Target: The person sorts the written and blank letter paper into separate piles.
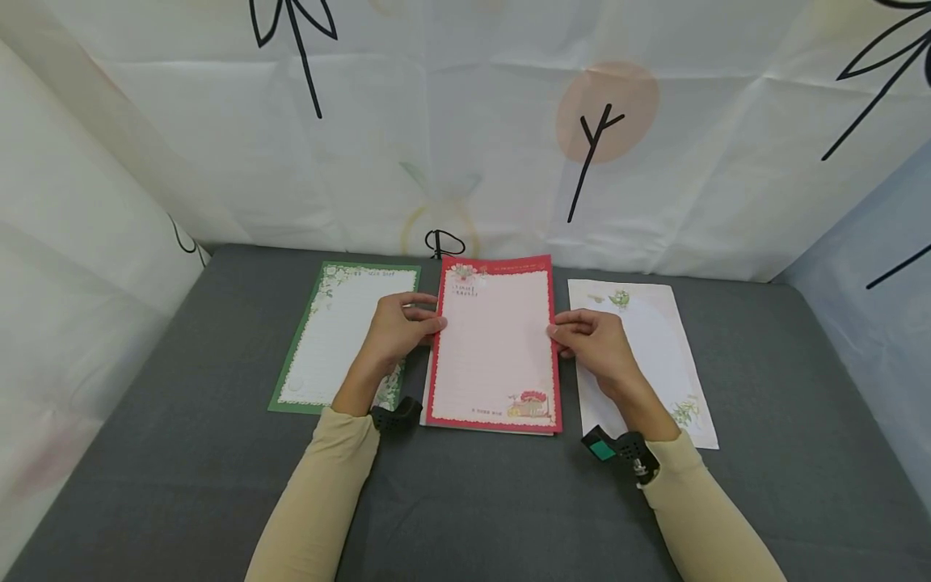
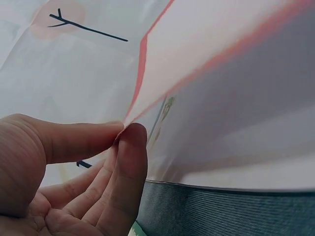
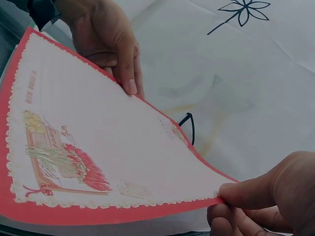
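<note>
A red-bordered sheet of letter paper (image 1: 494, 347) with a printed flower and a small house picture is held up at both side edges. On its left edge, my left hand (image 1: 398, 327) pinches it between thumb and fingers. My right hand (image 1: 600, 343) pinches the opposite edge the same way. In the left wrist view the red sheet (image 2: 197, 44) bows up from the fingertips, with a pale sheet below it. The right wrist view shows the red sheet (image 3: 98, 132) curving between both hands. Under it, a whitish paper edge (image 1: 427, 412) peeks out at the lower left.
A green-bordered sheet (image 1: 298, 388) lies to the left on the dark grey tabletop (image 1: 465, 517), partly behind my left hand. To the right lies a white sheet (image 1: 655, 311) with green leaf prints, partly covered by my right arm. A printed white curtain (image 1: 480, 121) hangs behind the table.
</note>
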Demonstrator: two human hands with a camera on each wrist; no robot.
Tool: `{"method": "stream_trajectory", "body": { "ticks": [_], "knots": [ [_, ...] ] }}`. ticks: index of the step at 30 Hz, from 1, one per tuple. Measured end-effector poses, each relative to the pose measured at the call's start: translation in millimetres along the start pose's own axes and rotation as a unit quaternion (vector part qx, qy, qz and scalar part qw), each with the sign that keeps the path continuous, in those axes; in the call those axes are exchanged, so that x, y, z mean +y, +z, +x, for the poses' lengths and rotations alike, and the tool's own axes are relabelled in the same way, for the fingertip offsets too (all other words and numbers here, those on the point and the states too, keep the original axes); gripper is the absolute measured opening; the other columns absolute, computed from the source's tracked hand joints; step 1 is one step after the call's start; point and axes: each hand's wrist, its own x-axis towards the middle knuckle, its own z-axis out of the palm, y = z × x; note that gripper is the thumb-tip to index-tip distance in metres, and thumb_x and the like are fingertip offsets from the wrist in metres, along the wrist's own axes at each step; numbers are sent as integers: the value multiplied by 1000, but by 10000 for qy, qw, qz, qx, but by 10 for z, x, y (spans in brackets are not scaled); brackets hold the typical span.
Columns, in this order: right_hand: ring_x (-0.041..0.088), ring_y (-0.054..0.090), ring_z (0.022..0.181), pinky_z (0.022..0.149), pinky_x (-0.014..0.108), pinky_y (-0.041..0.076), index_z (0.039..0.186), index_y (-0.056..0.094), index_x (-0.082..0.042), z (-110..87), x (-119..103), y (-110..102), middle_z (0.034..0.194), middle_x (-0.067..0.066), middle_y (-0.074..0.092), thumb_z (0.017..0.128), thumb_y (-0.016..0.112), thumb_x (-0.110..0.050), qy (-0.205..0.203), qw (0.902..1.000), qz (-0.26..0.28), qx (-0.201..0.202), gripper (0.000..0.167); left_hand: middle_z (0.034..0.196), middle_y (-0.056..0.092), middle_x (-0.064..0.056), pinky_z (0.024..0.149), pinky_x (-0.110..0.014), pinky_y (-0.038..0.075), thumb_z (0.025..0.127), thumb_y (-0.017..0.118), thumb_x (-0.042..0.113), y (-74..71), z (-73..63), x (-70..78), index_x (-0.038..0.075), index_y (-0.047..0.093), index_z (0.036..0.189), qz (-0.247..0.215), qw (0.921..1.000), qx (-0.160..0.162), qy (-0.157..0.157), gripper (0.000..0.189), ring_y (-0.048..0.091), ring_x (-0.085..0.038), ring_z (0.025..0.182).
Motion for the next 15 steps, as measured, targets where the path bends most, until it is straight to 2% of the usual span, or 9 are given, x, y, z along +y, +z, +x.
{"method": "stream_trajectory", "body": {
  "ticks": [8, 15],
  "knots": [
    [9, 64, 74, 70, 23, 56, 117, 63, 13, 20, 5, -22, 90, 4, 72, 98, 69, -9, -79, 9992, 374, -90, 30, 109, 72, -22, 76, -36, 61, 96, 71, 8, -29, -19, 38, -7, 67, 119, 18, 9997, -140, -193, 28, 72, -21, 82],
    [8, 66, 75, 71, 22, 56, 119, 61, 14, 9, -19, -12, 89, -2, 72, 98, 68, -10, -44, 9977, 666, -152, 32, 110, 72, -21, 76, -37, 61, 96, 71, 10, -76, -41, 74, -7, 67, 118, 133, 9995, -146, -227, 28, 72, -21, 81]
  ]
}}
